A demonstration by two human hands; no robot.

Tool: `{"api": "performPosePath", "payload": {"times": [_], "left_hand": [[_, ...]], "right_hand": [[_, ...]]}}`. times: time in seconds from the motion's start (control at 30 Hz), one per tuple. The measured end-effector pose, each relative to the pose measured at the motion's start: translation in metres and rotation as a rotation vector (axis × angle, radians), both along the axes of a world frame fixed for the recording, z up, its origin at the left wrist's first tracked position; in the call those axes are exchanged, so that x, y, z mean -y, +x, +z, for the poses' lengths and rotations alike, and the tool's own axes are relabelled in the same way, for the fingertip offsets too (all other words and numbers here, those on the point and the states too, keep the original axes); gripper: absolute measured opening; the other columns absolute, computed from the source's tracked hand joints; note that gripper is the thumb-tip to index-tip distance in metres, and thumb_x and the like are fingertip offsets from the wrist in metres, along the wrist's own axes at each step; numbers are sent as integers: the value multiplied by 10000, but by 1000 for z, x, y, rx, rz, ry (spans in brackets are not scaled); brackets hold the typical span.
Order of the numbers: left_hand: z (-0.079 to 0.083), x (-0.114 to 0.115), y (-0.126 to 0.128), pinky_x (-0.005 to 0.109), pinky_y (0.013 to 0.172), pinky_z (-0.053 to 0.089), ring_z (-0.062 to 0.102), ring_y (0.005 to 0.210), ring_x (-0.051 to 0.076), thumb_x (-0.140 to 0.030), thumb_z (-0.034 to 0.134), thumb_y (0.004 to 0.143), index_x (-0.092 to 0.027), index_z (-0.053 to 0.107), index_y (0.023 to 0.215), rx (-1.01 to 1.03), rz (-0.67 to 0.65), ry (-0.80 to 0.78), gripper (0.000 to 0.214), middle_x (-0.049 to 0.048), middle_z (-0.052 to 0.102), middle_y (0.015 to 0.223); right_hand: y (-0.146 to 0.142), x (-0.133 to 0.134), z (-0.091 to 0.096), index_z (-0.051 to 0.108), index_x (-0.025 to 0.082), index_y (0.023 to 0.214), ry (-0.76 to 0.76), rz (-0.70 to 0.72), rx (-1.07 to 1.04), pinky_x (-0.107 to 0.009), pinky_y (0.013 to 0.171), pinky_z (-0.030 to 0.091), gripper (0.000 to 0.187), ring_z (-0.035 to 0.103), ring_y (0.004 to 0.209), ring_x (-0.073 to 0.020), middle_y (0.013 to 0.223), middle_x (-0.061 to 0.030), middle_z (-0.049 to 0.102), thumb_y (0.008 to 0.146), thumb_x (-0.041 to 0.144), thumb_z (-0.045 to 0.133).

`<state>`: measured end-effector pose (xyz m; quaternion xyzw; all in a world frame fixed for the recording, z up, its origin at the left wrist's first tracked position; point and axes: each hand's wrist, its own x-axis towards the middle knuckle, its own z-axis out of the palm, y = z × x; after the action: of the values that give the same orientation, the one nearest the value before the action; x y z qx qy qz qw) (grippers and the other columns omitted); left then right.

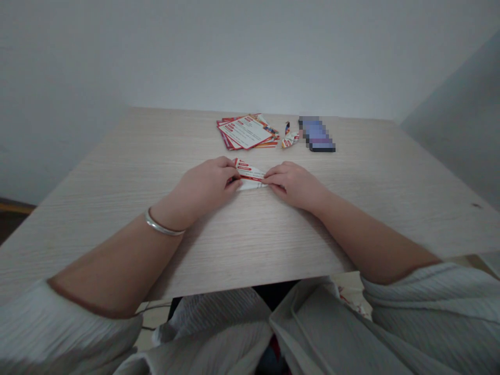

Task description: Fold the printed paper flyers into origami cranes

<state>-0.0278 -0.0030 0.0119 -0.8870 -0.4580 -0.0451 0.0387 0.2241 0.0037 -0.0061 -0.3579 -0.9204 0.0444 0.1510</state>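
Observation:
A folded paper leaflet [250,174], white with red print, lies on the table between my two hands. My left hand [209,179] grips its left end, with the thumb and fingers pinched on the paper. At the other end, the fingertips of my right hand [297,185] press together on its right edge. The part of the leaflet under my fingers is hidden. Just beyond my hands, a fanned stack of printed leaflets [247,131] rests on the tabletop, and a small folded paper piece [289,139] sits to its right.
The pale wooden table [242,234] reaches back to a plain wall [250,57]. A phone [317,134], blurred by pixels, lies at the back right. Below the table's front edge is my grey clothing [219,333].

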Motion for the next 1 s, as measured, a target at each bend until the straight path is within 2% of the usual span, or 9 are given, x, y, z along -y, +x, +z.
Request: {"api": "performPosePath", "payload": {"times": [0.17, 0.33, 0.5, 0.73, 0.9, 1.0], "left_hand": [[0, 6, 3, 461, 1005, 553, 680, 1158, 321, -309, 398, 1050, -123, 760, 1224, -90, -45, 26, 443, 175, 707, 1307], [-5, 5, 2, 418, 1041, 537, 682, 1187, 281, -256, 398, 1047, -163, 664, 1347, -83, -34, 42, 411, 144, 699, 1333], [0, 10, 1, 390, 975, 553, 702, 1106, 266, -307, 424, 1051, -160, 658, 1235, -73, -53, -20, 331, 130, 721, 1273], [3, 10, 0, 437, 907, 551, 713, 1020, 297, -314, 435, 1047, -165, 712, 1080, -81, -71, -17, 316, 156, 732, 1140], [0, 9, 1, 440, 969, 542, 693, 1105, 298, -317, 451, 1046, -171, 732, 1118, -40, -81, -23, 325, 166, 715, 1202], [2, 12, 3, 424, 934, 539, 697, 1088, 301, -334, 452, 1056, -147, 706, 1202, -107, -44, -7, 347, 170, 716, 1224]], "right_hand": [[-1, 4, 5, 822, 115, 1118, -22, -22, 41, -413, 1012, 501, 297, 686, 1078, -260, 1164, -168, 791, 998, 153, 554], [-2, 6, 5, 827, 128, 1105, -19, -42, 40, -398, 980, 507, 287, 687, 1034, -248, 1125, -156, 791, 986, 153, 568], [-1, 4, 3, 828, 130, 1105, -14, -44, 17, -389, 968, 515, 283, 694, 1032, -247, 1127, -155, 793, 974, 137, 578], [-2, 4, 5, 826, 110, 1099, -16, -46, 32, -386, 965, 517, 281, 696, 1030, -252, 1124, -164, 791, 976, 131, 575], [-2, 3, 4, 826, 121, 1106, -22, -40, 27, -383, 966, 514, 284, 691, 1025, -245, 1123, -159, 785, 975, 133, 574], [-3, 4, 5, 827, 117, 1104, -27, -42, 30, -384, 965, 512, 284, 687, 1026, -245, 1120, -162, 782, 979, 140, 573]]}}
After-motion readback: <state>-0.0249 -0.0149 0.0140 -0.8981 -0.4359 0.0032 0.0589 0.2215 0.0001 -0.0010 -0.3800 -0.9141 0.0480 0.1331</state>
